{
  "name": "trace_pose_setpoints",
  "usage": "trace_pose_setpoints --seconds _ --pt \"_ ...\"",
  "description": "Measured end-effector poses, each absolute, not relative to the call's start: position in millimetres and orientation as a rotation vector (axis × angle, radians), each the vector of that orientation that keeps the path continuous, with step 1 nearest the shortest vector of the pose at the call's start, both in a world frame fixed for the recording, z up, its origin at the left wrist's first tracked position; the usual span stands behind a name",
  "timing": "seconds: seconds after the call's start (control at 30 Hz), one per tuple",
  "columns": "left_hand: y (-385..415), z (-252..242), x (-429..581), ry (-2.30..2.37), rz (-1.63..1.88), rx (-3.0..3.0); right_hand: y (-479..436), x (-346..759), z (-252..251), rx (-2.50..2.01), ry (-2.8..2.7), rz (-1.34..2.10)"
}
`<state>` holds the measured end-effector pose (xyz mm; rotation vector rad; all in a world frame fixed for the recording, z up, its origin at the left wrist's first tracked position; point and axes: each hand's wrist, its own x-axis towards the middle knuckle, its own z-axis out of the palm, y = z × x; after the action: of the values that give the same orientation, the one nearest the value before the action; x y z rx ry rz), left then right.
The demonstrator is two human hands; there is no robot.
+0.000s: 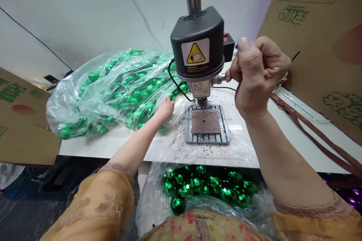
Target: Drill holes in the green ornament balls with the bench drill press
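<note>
A small black bench drill press (197,41) stands before me with a hand-warning label on its front. My right hand (256,71) is closed round its feed lever, raised at the machine's right side. Under the spindle, a brown square plate (206,121) with a small hole lies on the slotted metal base (207,140). My left hand (166,108) reaches to the right end of a clear plastic bag (63,98) full of shiny green mirror balls (145,111). Its fingers are curled among balls and film; what they hold is hidden.
More green faceted balls (198,184) lie in an open plastic bag (149,196) at my lap, below the table edge. Cardboard boxes (25,120) flank both sides. A brown strap (313,131) lies on the right. Dark shavings surround the base.
</note>
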<state>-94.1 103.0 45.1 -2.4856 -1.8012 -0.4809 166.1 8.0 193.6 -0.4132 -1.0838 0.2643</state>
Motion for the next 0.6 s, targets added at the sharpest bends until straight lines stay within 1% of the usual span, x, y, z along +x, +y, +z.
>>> trace_pose_setpoints --seconds 0.07,0.13,0.27,0.33,0.4,0.6 --pt "95 51 -92 -1.816 -0.535 -2.521 7 166 193 -0.426 -1.087 0.254" --pt "79 56 -85 -1.856 -0.794 -2.639 8 166 193 -0.442 -1.105 0.249" --pt "41 50 -58 -1.978 -1.815 -2.826 12 168 191 -0.488 -1.140 0.220" --pt "27 41 -43 -2.002 -2.152 -2.795 14 170 190 -0.515 -1.157 0.202" --pt "18 31 -31 -1.994 -2.251 -2.777 16 170 189 -0.539 -1.166 0.199" --pt "15 13 -16 -1.961 -2.192 -2.837 14 169 190 -0.550 -1.143 0.237"
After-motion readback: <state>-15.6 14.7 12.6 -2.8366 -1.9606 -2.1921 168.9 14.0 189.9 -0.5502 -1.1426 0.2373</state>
